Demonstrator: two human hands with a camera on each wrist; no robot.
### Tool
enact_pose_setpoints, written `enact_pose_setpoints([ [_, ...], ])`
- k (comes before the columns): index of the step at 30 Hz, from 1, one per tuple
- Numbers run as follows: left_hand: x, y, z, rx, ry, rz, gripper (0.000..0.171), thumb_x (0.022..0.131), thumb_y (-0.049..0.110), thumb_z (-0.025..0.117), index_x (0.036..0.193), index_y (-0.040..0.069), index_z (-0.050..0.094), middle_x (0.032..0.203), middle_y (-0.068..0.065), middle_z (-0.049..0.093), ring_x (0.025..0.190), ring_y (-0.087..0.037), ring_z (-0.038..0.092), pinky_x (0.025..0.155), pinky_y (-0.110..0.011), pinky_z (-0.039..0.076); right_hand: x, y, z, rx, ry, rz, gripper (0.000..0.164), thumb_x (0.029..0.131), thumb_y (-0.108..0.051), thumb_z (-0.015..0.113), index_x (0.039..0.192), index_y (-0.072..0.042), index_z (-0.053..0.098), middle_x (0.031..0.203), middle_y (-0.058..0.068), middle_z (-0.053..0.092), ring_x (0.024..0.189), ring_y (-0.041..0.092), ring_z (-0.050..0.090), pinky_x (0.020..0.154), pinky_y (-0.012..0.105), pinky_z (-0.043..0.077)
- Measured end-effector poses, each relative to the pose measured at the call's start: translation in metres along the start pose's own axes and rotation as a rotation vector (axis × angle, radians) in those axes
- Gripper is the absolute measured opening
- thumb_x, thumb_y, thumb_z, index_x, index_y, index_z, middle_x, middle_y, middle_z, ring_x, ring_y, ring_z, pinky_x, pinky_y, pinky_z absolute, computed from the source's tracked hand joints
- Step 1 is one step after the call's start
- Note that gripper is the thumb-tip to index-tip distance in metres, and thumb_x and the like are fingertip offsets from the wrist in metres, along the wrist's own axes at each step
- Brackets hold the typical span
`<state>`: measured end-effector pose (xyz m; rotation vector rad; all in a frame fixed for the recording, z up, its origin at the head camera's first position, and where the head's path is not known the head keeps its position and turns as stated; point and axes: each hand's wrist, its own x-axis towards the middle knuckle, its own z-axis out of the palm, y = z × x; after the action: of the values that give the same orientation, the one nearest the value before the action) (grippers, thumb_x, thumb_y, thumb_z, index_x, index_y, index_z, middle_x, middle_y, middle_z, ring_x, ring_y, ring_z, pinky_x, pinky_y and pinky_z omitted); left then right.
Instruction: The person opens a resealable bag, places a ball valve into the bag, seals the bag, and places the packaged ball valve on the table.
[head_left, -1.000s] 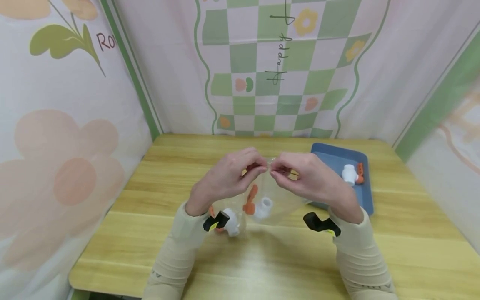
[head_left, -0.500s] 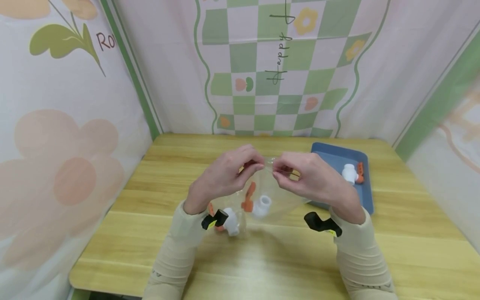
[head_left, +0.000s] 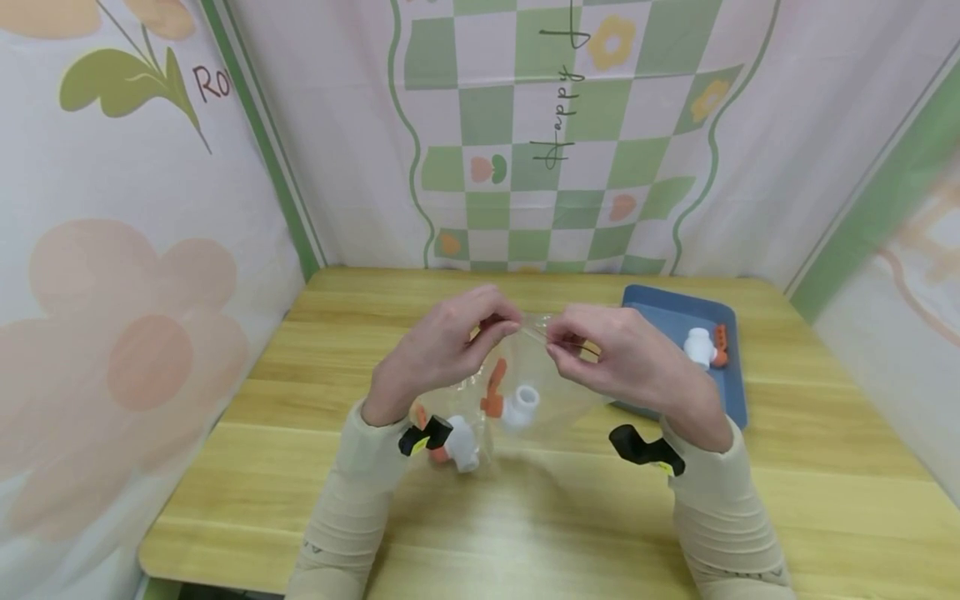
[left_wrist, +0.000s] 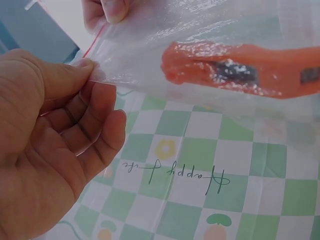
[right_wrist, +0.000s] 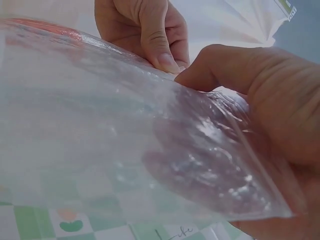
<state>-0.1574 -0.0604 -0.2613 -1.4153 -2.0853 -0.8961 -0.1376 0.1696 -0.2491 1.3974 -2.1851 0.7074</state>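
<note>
Nearest, on the light wooden table (head_left: 570, 517), a white plastic valve with an orange handle (head_left: 457, 446) lies loose by the left wrist, outside any bag as far as the head view shows. Above it both hands are raised close together, each pinching the top edge of a clear plastic zip bag (head_left: 536, 392): left hand (head_left: 442, 354) with thumb and fingers curled on the seal strip (left_wrist: 97, 75), right hand (head_left: 618, 354) clamped on the same strip just beside it (right_wrist: 200, 70). Inside the hanging bag sits a second white valve with an orange handle (head_left: 510, 404), so that piece is bagged. Whether the seal is pressed fully closed cannot be told; the left wrist view shows the thin red zip line (left_wrist: 92, 45) between the two hands, the fingertips working along it. Judged state: one valve in, closure in progress, not confirmed shut. Further back on the right, a blue rectangular tray (head_left: 660, 317) holds a third white-and-orange valve (head_left: 703, 347), unbagged. Likely left: finish this seal, then handle the loose valve and the tray valve.
</note>
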Motion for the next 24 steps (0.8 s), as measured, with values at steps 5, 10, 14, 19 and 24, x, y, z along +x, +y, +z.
enact_pose_setpoints([
  [5, -0.0003, -0.0019, -0.0013, -0.012, 0.012, 0.008, 0.004, 0.090, 0.006, 0.059, 0.093, 0.004, 0.060, 0.084, -0.001, 0.058, 0.069, -0.007, 0.047, 0.064, -0.016, 0.041, -0.0006, -0.0006, -0.0004, -0.006, 0.003, -0.001, 0.010, 0.081, -0.005, 0.059, 0.082, -0.015, 0.058, 0.073, -0.010, 0.050, 0.066, 0.000, 0.045, 0.056, 0.018, 0.040],
  [10, 0.0000, -0.0024, -0.0033, -0.018, 0.028, 0.010, 0.003, 0.089, 0.006, 0.060, 0.092, 0.004, 0.059, 0.082, -0.001, 0.057, 0.068, -0.007, 0.047, 0.063, -0.016, 0.041, -0.0014, -0.0011, -0.0013, -0.018, 0.002, 0.003, 0.008, 0.081, -0.006, 0.058, 0.082, -0.015, 0.059, 0.073, -0.010, 0.050, 0.067, -0.001, 0.045, 0.057, 0.017, 0.040],
  [14, -0.0007, -0.0030, -0.0048, -0.014, 0.039, 0.007, 0.004, 0.088, 0.004, 0.060, 0.092, 0.004, 0.059, 0.082, -0.001, 0.057, 0.068, -0.008, 0.047, 0.062, -0.017, 0.040, -0.0022, -0.0012, -0.0018, -0.025, 0.001, 0.008, 0.005, 0.085, -0.009, 0.057, 0.083, -0.013, 0.060, 0.074, -0.011, 0.052, 0.068, -0.002, 0.045, 0.058, 0.016, 0.040],
  [19, -0.0022, -0.0042, -0.0067, 0.001, 0.041, -0.001, 0.004, 0.088, 0.003, 0.061, 0.091, 0.004, 0.058, 0.082, -0.002, 0.056, 0.069, -0.008, 0.047, 0.062, -0.017, 0.040, -0.0023, -0.0005, -0.0025, -0.026, -0.002, 0.008, 0.005, 0.083, -0.007, 0.059, 0.084, -0.012, 0.062, 0.075, -0.010, 0.055, 0.069, -0.003, 0.047, 0.060, 0.011, 0.040],
  [24, -0.0032, -0.0041, -0.0091, 0.007, 0.051, -0.005, 0.005, 0.087, 0.003, 0.061, 0.090, 0.004, 0.058, 0.082, -0.002, 0.056, 0.071, -0.008, 0.048, 0.063, -0.017, 0.041, -0.0020, 0.0002, -0.0031, -0.035, -0.010, 0.012, 0.008, 0.080, -0.005, 0.064, 0.086, -0.011, 0.063, 0.077, -0.009, 0.058, 0.070, -0.002, 0.050, 0.064, 0.009, 0.041],
])
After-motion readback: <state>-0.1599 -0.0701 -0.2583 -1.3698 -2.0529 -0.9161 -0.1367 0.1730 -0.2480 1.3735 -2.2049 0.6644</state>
